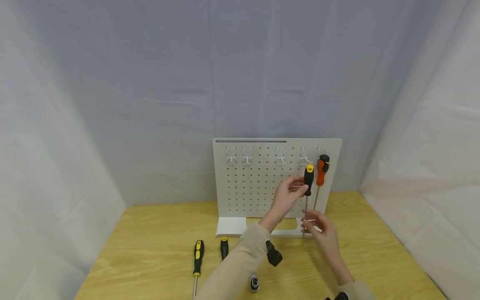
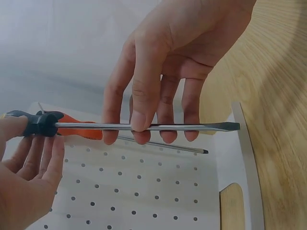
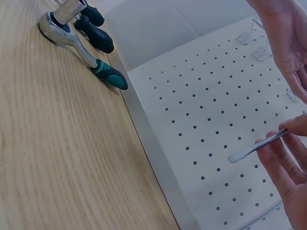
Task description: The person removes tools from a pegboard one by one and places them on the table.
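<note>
At the pegboard (image 1: pixel 255 189), left hand (image 1: pixel 286 196) pinches black driver (image 1: pixel 309 178) by the handle (image 1: pixel 308 183); right hand (image 1: pixel 324 234), thumb against fingers, pinches its shank (image 2: pixel 84 125).

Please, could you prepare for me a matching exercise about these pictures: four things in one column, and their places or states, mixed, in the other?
1. Left hand
2. Orange screwdriver
3. Right hand
4. Ratchet wrench

A. Lies on the wooden table
B. Pinches a metal shaft
C. Holds a black handle
D. Hangs on the white pegboard

Pairs: 1-C, 2-D, 3-B, 4-A
</note>
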The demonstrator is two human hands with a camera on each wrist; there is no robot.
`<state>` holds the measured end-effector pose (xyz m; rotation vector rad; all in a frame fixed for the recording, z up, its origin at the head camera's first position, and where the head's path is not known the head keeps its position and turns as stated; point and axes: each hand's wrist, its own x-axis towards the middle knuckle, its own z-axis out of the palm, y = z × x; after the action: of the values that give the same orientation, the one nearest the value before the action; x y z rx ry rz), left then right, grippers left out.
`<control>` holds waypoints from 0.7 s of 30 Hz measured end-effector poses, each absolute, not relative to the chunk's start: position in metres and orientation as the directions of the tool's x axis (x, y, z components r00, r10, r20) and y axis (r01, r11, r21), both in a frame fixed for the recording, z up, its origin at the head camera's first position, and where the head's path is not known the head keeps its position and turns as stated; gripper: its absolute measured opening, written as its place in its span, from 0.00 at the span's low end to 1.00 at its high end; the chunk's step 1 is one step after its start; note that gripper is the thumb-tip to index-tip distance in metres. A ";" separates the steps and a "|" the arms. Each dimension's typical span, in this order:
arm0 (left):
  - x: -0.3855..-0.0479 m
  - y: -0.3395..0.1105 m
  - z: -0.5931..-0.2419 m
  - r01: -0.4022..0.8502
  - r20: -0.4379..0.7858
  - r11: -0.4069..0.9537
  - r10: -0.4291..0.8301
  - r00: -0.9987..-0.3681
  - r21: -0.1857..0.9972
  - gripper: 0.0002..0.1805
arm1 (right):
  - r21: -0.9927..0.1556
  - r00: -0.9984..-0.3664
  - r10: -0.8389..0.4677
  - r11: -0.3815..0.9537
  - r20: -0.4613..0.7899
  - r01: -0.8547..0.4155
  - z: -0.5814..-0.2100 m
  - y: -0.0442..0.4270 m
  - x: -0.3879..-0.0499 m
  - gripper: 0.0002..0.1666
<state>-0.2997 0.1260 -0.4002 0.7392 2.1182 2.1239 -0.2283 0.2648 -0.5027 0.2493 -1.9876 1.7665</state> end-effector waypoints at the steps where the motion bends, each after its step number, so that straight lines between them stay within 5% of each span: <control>1: -0.299 0.124 -0.401 0.297 0.298 -0.059 0.363 -0.883 0.953 0.18 | -0.890 -0.879 0.157 0.156 0.450 -0.428 -0.503 0.264 -0.227 0.16; 21: -0.288 0.094 -0.442 0.157 0.178 -0.089 0.335 -0.925 0.984 0.22 | -0.983 -0.986 -0.094 0.113 0.137 -0.147 -0.518 0.260 -0.203 0.24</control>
<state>-0.2882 0.0940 -0.4423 0.5535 2.0321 2.1606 -0.2030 0.2602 -0.5179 0.2503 -2.3135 2.0498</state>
